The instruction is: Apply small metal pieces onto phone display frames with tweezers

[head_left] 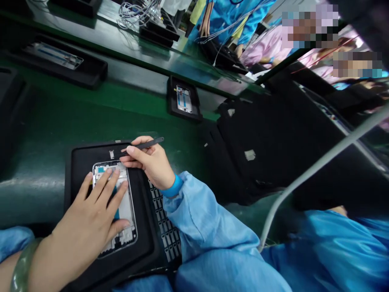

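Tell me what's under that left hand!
A silver-rimmed, phone-shaped frame in a black tray, blue patches showing beside the fingers. Whatever the left hand itself covers, I can't see.

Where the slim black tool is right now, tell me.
In the head view, left of centre, the slim black tool is in the right hand, near the far end of the phone frame.
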Demonstrator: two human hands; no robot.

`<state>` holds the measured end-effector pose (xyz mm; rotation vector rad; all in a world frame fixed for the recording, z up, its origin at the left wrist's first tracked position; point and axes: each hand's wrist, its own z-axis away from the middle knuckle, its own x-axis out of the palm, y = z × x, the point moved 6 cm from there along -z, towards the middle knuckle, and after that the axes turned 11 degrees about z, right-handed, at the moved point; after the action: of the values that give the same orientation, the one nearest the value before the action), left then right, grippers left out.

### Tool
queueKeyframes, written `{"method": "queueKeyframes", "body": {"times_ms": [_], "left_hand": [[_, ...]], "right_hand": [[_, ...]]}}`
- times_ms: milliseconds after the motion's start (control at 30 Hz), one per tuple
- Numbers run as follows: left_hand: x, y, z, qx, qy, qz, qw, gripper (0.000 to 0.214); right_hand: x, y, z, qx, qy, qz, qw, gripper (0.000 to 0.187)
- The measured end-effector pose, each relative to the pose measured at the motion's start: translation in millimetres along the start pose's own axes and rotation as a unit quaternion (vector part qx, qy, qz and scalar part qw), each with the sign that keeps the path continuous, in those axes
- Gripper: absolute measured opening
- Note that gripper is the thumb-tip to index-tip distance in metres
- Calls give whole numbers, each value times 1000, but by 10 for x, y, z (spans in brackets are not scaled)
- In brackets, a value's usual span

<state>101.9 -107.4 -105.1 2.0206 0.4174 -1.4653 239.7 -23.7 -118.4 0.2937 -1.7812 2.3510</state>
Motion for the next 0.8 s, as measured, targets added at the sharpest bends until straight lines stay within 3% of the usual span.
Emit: {"method": "queueKeyframes", "body": {"times_ms": [233,400,533,800], "left_hand": [[-130,96,153,-2,25,32,999,54],[-305,-223,153,16,53,38,998,42],[-297,-506,187,-9,51,60,997,42],[-214,-506,212,-8,38,70,997,44]], "right_hand": [[95,75,36,-12,16,75,997,41],[119,73,79,-21,18,118,993,39],[136,115,122,-26,20,170,985,37],[158,144,209,-55,20,221,974,24]]}}
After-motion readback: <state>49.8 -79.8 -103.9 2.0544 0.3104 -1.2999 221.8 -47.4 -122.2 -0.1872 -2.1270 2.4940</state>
